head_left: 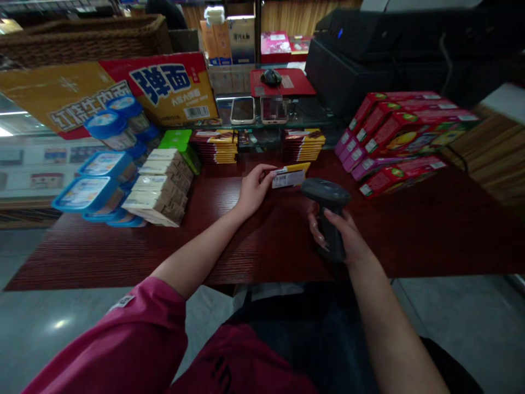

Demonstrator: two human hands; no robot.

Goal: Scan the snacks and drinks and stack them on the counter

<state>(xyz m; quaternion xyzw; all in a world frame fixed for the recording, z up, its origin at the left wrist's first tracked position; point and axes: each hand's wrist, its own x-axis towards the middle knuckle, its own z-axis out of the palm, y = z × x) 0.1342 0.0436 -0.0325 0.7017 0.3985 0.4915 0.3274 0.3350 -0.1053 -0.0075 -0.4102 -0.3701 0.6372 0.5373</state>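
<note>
My left hand [255, 189] pinches the left end of a flat yellow-edged packet [289, 178], whose pale side with a barcode faces me. My right hand [342, 230] is wrapped round the handle of a dark barcode scanner [326, 191], its head close to the right end of the packet. Behind the packet stands a stack of similar yellow and brown packets [302, 146]. A second such stack [215, 148] lies farther left, beyond my left hand.
Blue-lidded tubs [86, 192], beige small boxes [158, 191] and a green box [180, 145] crowd the left of the dark wooden table [238, 251]. Red boxes [404, 131] are piled at right. Two phones [243, 110] and a mouse [271, 77] lie behind.
</note>
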